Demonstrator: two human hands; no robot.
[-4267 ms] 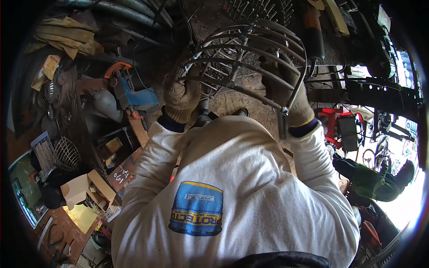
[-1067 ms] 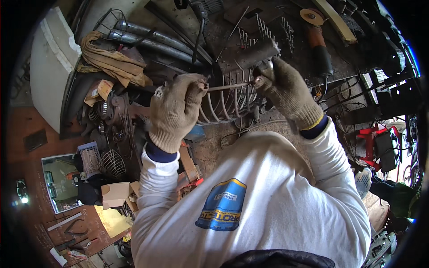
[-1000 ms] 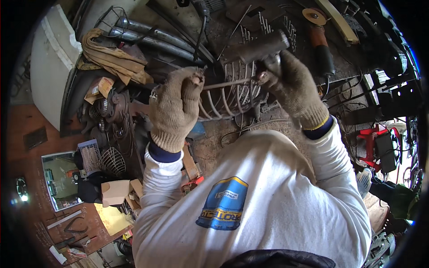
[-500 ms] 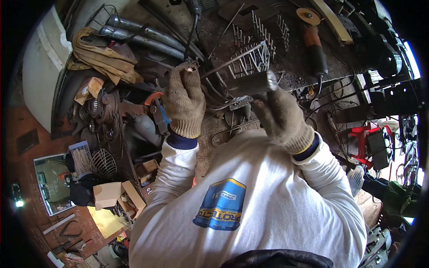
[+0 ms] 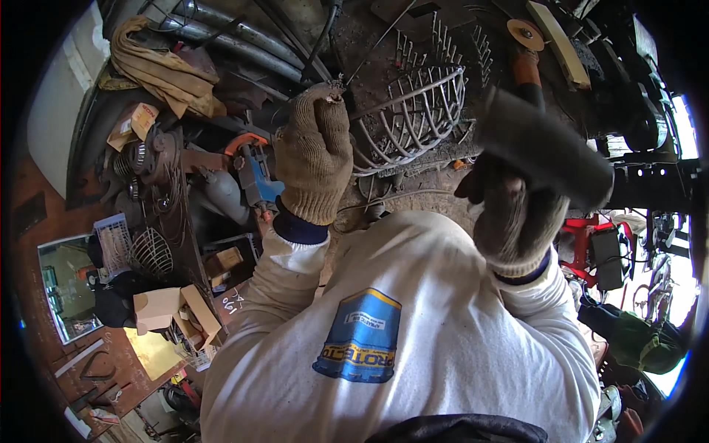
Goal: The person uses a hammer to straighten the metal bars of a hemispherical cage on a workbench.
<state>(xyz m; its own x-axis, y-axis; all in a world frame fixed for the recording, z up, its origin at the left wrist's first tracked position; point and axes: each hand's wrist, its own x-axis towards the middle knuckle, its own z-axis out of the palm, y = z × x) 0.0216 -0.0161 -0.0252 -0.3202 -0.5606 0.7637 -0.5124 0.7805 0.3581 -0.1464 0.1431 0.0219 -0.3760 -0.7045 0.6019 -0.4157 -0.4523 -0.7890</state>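
My left hand (image 5: 316,159), in a worn knit glove, is closed at the left end of a curved metal-rod basket (image 5: 417,122). The basket lies tilted at the edge of the dark workbench, its bent bars facing me. Off to the right of the basket, my gloved right hand (image 5: 519,218) grips a hammer (image 5: 546,148) with a thick cylindrical head. The head is blurred and stands raised above the bench; its handle is hidden by the glove.
Behind the basket, several upright metal pins (image 5: 443,40) stand on the bench. An angle grinder (image 5: 526,63) with a tan disc lies at the back right. To the left are a blue vise-like tool (image 5: 255,177), a tan cloth (image 5: 159,63), metal pipes (image 5: 236,33) and an open cardboard box (image 5: 159,310).
My right hand has swung the hammer up and to the right, away from the basket, uncovering its bars. My left hand keeps its hold and sits slightly farther right in view.
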